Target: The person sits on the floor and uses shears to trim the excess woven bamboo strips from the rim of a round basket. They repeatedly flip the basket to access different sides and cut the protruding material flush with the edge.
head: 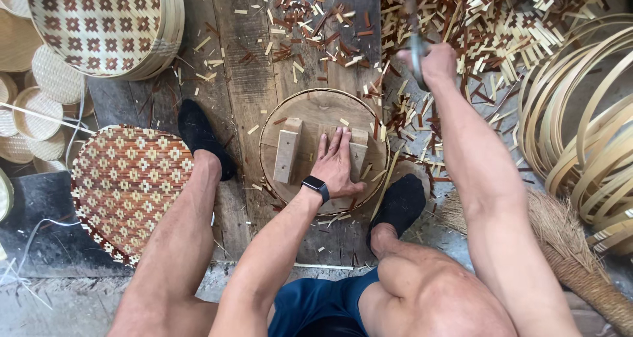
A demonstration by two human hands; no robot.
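My left hand (337,162) lies flat, fingers spread, on a round wooden form (316,109) that sits on the plank floor between my feet. Two wooden blocks (287,150) stand on the form, one left of the hand, one partly under it. A black watch is on that wrist. My right hand (435,63) is raised to the upper right, fingers closed on the handle of a metal blade (414,27), which is blurred.
A flat woven mat (125,185) in brown and tan lies at left. Stacked woven trays (105,24) sit at upper left. Bamboo hoops (580,126) are piled at right, offcut strips (461,20) litter the far floor, and a straw broom (567,245) lies at lower right.
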